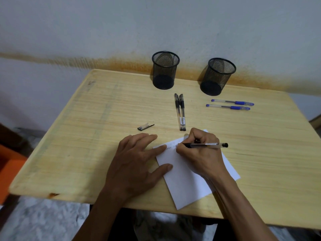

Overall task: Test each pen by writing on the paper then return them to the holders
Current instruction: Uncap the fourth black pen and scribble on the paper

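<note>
Now right hand pinches black pen low near tip, writing on paper at table's near edge. Left hand flat, fingers straight, pressing paper's left side. Pen light, stiff, probably smooth; paper thin, likely slides unless pressed.

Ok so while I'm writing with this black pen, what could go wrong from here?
1. The paper overhangs the table's near edge; only your left hand pins it, so lifting that hand could let it slip or skew.
2. The pen cap lies loose by itself and could be forgotten or knocked off.
3. Your right hand rests just below the fresh writing and may smear it.
</note>
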The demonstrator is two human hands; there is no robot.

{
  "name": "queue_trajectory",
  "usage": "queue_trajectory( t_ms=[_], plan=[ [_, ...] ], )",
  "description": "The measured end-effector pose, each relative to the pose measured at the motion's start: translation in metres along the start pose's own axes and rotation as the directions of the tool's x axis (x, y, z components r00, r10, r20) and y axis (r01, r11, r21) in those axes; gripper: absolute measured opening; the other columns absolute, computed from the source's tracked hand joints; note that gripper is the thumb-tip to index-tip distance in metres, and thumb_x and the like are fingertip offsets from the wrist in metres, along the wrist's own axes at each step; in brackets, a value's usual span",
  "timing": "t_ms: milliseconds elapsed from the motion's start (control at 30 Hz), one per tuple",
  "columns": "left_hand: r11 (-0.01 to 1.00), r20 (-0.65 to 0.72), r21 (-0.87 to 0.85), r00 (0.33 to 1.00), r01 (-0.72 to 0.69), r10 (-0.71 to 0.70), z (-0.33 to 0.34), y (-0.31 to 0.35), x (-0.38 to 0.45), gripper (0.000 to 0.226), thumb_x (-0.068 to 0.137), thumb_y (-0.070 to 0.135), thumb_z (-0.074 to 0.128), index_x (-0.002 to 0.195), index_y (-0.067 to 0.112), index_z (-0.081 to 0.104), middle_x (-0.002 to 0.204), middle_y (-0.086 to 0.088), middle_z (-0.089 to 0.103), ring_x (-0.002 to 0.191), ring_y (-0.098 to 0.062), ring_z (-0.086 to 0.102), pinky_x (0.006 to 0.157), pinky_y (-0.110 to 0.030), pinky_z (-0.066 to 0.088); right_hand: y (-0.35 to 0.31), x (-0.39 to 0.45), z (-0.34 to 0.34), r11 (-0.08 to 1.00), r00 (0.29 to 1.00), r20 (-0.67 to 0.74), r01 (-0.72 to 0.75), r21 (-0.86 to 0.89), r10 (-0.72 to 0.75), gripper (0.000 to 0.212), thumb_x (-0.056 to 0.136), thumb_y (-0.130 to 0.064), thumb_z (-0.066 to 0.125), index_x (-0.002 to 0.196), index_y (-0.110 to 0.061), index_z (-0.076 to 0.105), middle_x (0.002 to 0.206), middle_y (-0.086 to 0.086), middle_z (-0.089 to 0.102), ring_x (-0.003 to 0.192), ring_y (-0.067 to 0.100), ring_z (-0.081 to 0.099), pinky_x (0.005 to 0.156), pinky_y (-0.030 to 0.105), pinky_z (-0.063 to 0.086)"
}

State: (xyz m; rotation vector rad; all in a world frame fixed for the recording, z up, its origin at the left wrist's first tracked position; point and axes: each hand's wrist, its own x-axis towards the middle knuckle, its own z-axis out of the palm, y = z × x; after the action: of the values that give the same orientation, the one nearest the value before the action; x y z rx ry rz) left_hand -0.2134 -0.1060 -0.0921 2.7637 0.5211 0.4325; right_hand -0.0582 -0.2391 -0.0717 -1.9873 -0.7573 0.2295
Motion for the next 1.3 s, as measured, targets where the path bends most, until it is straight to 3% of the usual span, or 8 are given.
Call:
queue_trajectory(
  t_ms=[233,400,500,967,1067,1167,1300],
  plan=[
    [1.000,-0.006,-0.011,1.000,0.000,0.000,0.001,-0.001,0.000,0.054,0.083,0.072,0.051,0.121,0.039,0.067,0.140,0.008,0.056,0.131,-0.018,0.046,0.108,-0.048,0.036,0.000,-0.001,-0.001,1.000,1.000,-0.019,-0.007,0.021,0.007,0.025,0.067,-0.003,0.075,0.056,-0.006,0.053,0.053,-0.001,0.055,0.052,0.005,0.046,0.051,0.014,0.035],
    [1.000,-0.003,-0.004,1.000,0.001,-0.001,0.001,0.000,0.000,0.054,0.083,0.073,0.050,0.122,0.040,0.067,0.140,0.008,0.056,0.131,-0.018,0.046,0.108,-0.047,0.036,0.000,-0.002,-0.001,1.000,1.000,-0.004,0.000,0.012,0.000,0.025,0.067,-0.003,0.074,0.056,-0.004,0.052,0.057,0.006,0.056,0.053,0.005,0.046,0.052,0.018,0.034],
    [1.000,0.001,-0.005,1.000,0.001,-0.001,0.001,0.000,0.000,0.054,0.083,0.073,0.049,0.122,0.040,0.067,0.140,0.008,0.055,0.132,-0.018,0.046,0.108,-0.047,0.036,0.000,-0.001,-0.001,1.000,1.000,-0.018,0.012,0.007,-0.012,0.025,0.067,-0.002,0.075,0.056,-0.005,0.053,0.058,0.005,0.057,0.052,0.005,0.047,0.051,0.013,0.034],
    [1.000,-0.009,-0.019,1.000,0.000,0.000,0.001,-0.001,-0.001,0.055,0.082,0.075,0.048,0.121,0.041,0.066,0.141,0.009,0.055,0.132,-0.017,0.046,0.109,-0.046,0.034,0.002,-0.002,0.001,0.999,0.999,-0.033,-0.009,0.031,0.010,0.024,0.067,-0.001,0.072,0.057,-0.003,0.050,0.055,0.006,0.053,0.053,0.006,0.043,0.050,0.014,0.032],
    [1.000,-0.017,-0.023,1.000,-0.006,0.006,0.001,-0.001,0.000,0.053,0.082,0.074,0.050,0.120,0.042,0.066,0.140,0.009,0.056,0.130,-0.017,0.047,0.108,-0.046,0.035,0.000,0.000,-0.003,0.978,0.994,-0.028,-0.098,0.187,0.105,0.020,0.068,0.006,0.068,0.059,0.001,0.051,0.050,0.000,0.055,0.051,0.007,0.048,0.050,0.020,0.038],
    [0.999,-0.048,-0.031,0.999,-0.021,0.019,0.002,-0.001,0.001,0.050,0.081,0.073,0.054,0.117,0.041,0.068,0.137,0.008,0.059,0.127,-0.018,0.051,0.104,-0.046,0.038,-0.007,-0.001,-0.013,0.860,0.987,-0.003,-0.137,0.491,0.159,0.019,0.075,0.024,0.058,0.064,0.013,0.046,0.048,0.011,0.057,0.045,0.016,0.054,0.049,0.027,0.045],
    [0.998,-0.113,-0.008,0.992,-0.054,0.053,0.006,-0.002,0.002,0.048,0.081,0.069,0.058,0.112,0.036,0.072,0.132,0.004,0.063,0.121,-0.023,0.056,0.100,-0.046,0.041,-0.008,-0.003,-0.017,0.789,0.989,-0.018,-0.107,0.605,0.148,0.018,0.079,0.030,0.052,0.066,0.018,0.046,0.049,0.018,0.056,0.043,0.018,0.053,0.050,0.026,0.050]
  ],
)
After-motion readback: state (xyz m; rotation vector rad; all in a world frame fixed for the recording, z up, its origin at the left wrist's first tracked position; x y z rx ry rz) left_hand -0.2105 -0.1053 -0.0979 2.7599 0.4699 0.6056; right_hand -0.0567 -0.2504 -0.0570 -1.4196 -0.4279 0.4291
